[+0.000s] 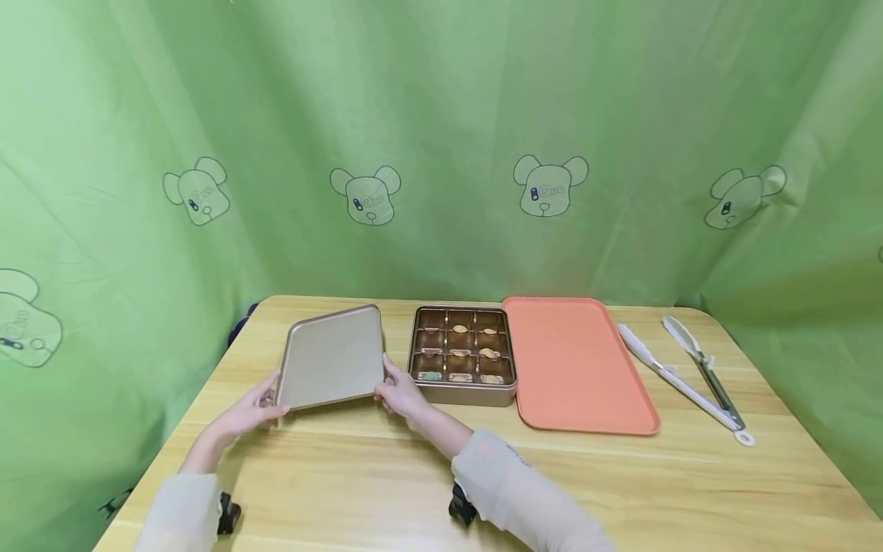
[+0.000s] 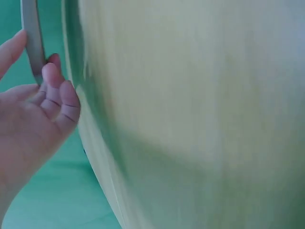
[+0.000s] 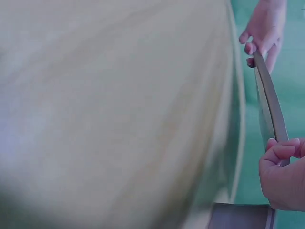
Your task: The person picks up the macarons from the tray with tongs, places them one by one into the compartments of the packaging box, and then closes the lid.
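A flat, square champagne-coloured tin lid [image 1: 334, 356] is held tilted above the left part of the table, smooth face showing. My left hand [image 1: 251, 410] grips its near left corner, thumb on one face and fingers curled behind, as the left wrist view also shows on the lid's edge [image 2: 32, 43]. At the near right corner, my right hand [image 1: 403, 395] pinches the rim between thumb and bent fingers. Just right of that hand stands the open tin [image 1: 465, 395], its brown divided insert holding several small wrapped pieces, perhaps biscuits or sweets.
An orange tray [image 1: 579, 368] lies against the tin's right side. Farther right, tongs [image 1: 717, 387] with pale tips lie spread on the wooden table [image 1: 359, 483]. A green curtain [image 1: 441, 100] with bear-head prints hangs behind and at both sides.
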### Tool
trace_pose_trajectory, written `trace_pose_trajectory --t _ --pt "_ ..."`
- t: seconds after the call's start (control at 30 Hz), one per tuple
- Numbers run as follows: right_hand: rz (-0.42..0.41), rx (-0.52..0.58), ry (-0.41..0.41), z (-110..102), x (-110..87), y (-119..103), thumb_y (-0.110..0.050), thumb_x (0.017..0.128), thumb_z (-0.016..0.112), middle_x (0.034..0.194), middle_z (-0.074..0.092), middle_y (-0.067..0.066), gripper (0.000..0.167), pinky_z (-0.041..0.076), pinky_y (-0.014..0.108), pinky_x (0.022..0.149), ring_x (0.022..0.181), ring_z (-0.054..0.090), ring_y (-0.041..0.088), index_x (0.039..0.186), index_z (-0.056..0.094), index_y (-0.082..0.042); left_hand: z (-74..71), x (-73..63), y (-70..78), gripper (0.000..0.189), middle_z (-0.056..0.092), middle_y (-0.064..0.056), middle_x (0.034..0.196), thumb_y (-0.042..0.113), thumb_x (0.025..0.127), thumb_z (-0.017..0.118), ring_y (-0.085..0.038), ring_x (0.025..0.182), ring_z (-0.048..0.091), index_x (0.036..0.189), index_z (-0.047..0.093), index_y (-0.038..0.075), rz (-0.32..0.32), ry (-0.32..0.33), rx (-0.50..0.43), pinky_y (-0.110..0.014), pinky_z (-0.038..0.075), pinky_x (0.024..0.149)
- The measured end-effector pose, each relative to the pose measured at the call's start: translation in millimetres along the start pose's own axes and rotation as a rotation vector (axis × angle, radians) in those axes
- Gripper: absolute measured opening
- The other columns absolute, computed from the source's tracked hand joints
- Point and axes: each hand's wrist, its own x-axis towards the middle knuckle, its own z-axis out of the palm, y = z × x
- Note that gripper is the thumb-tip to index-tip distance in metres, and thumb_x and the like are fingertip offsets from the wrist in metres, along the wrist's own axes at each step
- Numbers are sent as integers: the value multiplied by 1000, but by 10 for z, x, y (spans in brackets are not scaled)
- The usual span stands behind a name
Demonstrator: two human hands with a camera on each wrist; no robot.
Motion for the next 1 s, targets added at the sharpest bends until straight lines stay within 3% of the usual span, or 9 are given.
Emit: trace_pose_trajectory --t 0.1,0.23,0.5,0.7,1.0 --pt "-27 -3 3 -77 -38 -73 3 80 52 68 52 0 75 35 17 46 50 40 7 145 19 -17 8 5 43 83 46 -21 102 5 85 57 -16 80 51 145 0 1 53 27 -63 -28 49 70" --pt "-64 3 21 -256 -78 -129 2 81 53 70 53 0 75 34 16 46 51 40 6 145 22 -20 54 69 154 83 49 -14 102 2 85 57 -11 82 52 146 0 2 113 38 -132 -24 47 75" --pt "-132 39 37 -700 -202 -227 1 81 51 76 59 3 75 32 15 45 49 37 6 145 22 -26 210 273 528 82 53 0 102 -2 85 55 -10 84 54 146 -1 4 242 29 -245 -18 46 79" --pt "-207 80 26 -971 -308 -279 4 82 48 79 60 5 73 29 16 44 49 38 7 146 22 -22 338 383 734 81 54 1 105 -3 87 51 -13 86 55 147 -1 9 287 -16 -319 -22 48 78" --pt "-255 45 3 -1323 -530 -253 5 85 46 80 56 9 74 29 16 45 48 35 7 146 18 -24 515 489 948 79 54 4 113 1 91 48 -9 89 59 146 -7 11 355 -112 -379 -23 48 78"
